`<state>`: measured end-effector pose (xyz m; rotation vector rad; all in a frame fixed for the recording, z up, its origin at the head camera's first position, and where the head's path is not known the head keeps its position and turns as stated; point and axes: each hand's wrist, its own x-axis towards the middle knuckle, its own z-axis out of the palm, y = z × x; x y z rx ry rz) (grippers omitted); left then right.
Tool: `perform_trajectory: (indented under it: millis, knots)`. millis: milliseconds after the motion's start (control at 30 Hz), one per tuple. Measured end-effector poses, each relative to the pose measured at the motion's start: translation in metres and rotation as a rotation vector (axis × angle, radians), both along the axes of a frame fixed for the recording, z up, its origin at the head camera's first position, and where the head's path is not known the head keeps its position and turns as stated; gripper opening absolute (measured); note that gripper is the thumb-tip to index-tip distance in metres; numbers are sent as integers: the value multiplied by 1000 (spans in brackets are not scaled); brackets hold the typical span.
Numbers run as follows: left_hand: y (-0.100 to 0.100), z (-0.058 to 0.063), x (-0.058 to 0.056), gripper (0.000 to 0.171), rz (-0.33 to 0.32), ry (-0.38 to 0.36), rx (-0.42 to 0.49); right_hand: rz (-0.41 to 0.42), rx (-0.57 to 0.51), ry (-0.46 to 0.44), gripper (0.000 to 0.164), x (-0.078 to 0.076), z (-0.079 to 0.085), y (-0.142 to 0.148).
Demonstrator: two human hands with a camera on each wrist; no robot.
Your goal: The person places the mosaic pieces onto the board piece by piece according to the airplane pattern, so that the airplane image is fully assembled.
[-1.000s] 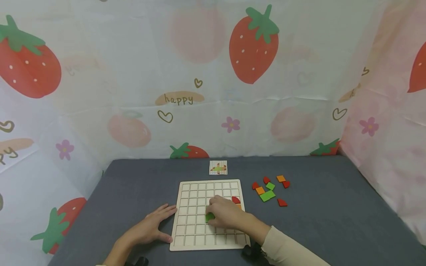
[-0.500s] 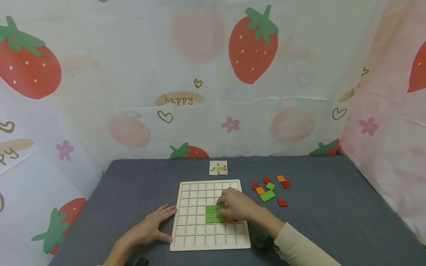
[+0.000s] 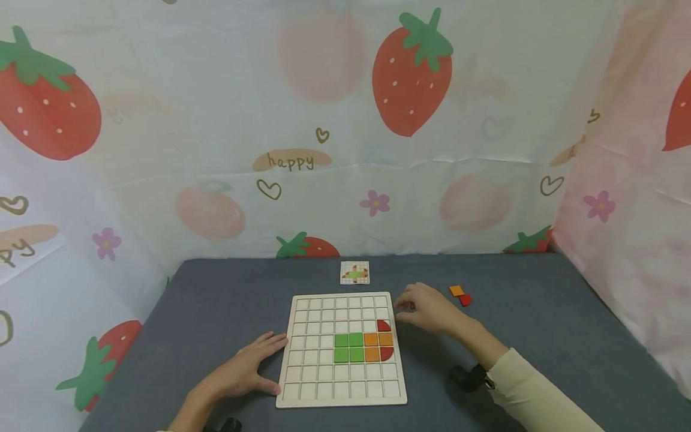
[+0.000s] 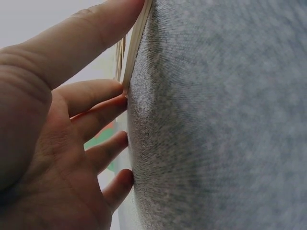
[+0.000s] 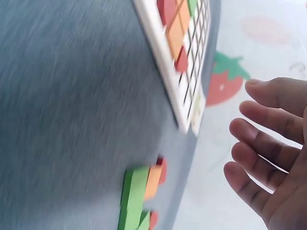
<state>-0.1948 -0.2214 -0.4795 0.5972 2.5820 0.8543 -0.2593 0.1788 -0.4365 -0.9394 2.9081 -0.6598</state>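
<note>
A pale wooden grid board [image 3: 310, 390] lies on the table. On it, green square tiles [image 3: 341, 355] adjoin orange square tiles [image 3: 371, 339], with red quarter-round tiles [image 3: 384, 326] at the right side. My left hand [image 3: 243, 367] is spread against the board's left edge, thumb and fingertips touching it. My right hand [image 3: 429, 307] hovers right of the board above loose tiles, mostly hiding them in the head view. The right wrist view shows its fingers loosely bent with nothing between them; below are a green tile [image 5: 136, 191], an orange tile [image 5: 152, 181] and red tiles [image 5: 163, 170].
Behind the board lies a small pattern card [image 3: 354, 273] with a coloured figure on a grid. Farther right are a loose orange tile [image 3: 456, 290] and a red tile [image 3: 465, 300]. A strawberry-print curtain [image 3: 324, 204] hangs beyond the dark table's back edge [image 3: 259, 259].
My right hand has left the green tiles on the board and moved right, over the loose tiles. The placed tiles now show uncovered. My left hand stays in place.
</note>
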Motion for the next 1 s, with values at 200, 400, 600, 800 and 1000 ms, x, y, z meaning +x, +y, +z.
perform_trajectory:
  millis: [200, 400, 600, 800, 1000]
  knots:
    - [0, -1, 1, 99, -3, 11, 8, -91, -34, -33, 23, -6, -1, 26]
    - [1, -1, 1, 99, 10, 5, 4, -120, -21, -18, 20, -12, -12, 49]
    - [2, -1, 0, 98, 29, -20, 3, -127, -2, -43, 14, -16, -24, 63]
    - [2, -2, 1, 99, 23, -3, 4, -114, 0, -78, 15, -16, -29, 68]
    - [1, -1, 1, 99, 25, -2, 10, -107, 29, -90, 21, -15, -32, 68]
